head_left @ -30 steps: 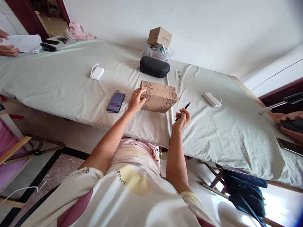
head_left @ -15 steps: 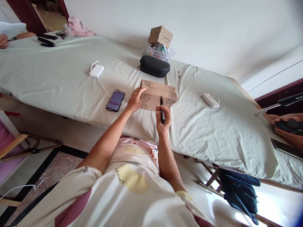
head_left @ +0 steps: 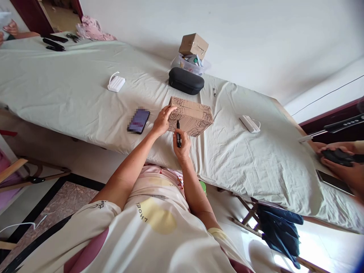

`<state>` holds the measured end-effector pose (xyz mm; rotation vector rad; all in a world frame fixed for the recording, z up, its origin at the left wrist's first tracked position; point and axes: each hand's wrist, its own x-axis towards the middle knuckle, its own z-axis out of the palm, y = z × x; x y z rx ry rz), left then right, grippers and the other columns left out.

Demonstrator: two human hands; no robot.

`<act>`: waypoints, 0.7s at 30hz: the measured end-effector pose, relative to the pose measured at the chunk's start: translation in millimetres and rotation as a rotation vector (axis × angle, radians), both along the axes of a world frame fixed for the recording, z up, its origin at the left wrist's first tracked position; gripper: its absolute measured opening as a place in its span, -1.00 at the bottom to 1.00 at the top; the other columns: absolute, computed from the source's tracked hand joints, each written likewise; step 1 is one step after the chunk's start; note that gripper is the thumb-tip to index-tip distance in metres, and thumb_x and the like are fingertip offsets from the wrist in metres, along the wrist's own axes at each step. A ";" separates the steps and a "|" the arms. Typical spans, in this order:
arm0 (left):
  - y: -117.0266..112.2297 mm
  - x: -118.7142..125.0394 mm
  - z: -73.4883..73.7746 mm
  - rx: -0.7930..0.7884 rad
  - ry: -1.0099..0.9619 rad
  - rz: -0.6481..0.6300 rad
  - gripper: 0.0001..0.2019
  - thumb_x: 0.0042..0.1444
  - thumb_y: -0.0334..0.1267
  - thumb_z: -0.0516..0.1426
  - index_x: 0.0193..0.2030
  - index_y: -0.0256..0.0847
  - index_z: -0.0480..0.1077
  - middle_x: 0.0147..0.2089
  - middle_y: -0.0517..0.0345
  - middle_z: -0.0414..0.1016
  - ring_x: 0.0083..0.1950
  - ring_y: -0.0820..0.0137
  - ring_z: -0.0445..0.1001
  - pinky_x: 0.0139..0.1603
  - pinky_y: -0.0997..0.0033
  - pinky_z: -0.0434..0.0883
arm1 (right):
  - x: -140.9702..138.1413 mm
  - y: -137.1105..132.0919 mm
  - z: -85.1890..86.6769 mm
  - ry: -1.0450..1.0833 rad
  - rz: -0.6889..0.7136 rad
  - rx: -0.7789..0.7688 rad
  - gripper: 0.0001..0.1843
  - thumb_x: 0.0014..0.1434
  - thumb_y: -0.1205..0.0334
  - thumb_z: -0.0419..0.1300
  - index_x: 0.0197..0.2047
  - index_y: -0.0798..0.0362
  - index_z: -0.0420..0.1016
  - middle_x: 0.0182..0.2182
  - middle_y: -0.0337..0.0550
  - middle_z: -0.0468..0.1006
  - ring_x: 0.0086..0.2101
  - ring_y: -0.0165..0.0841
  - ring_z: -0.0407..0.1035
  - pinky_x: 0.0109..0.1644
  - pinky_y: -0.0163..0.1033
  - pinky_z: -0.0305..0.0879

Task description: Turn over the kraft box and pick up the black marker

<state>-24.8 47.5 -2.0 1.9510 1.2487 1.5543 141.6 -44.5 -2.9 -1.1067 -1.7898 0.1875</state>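
A cardboard box lies on the cloth in front of me, with dark looping scribbles on its top and near side. My left hand grips its left end, thumb and fingers at the upper edge. Closed around a black marker is my right hand, just before the near side of the box. The marker points away from me, its tip at the left part of that side; whether it touches the cardboard I cannot tell. Left of my left hand lies a phone, partly blurred out.
Behind the box sit a black case, a clear plastic bin and a smaller carton. White corded blocks lie on either side. At the right edge another person's hands hold a black object; another person's hands show far left.
My right hand has moved left with the marker, from the right part of the box's near side to its left part. The box has tilted slightly; my left hand keeps its place.
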 end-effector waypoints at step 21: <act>-4.7 -4.5 6.7 0.014 -0.003 -0.084 -0.22 0.08 -0.58 0.00 0.45 0.01 0.34 0.53 0.07 0.37 0.56 0.23 0.34 0.70 -0.01 0.19 | 61.0 68.5 55.2 0.467 -0.348 0.291 -0.44 0.50 -0.20 -0.08 0.37 -0.10 0.31 0.04 0.00 0.46 0.07 -0.16 0.52 0.30 0.17 0.47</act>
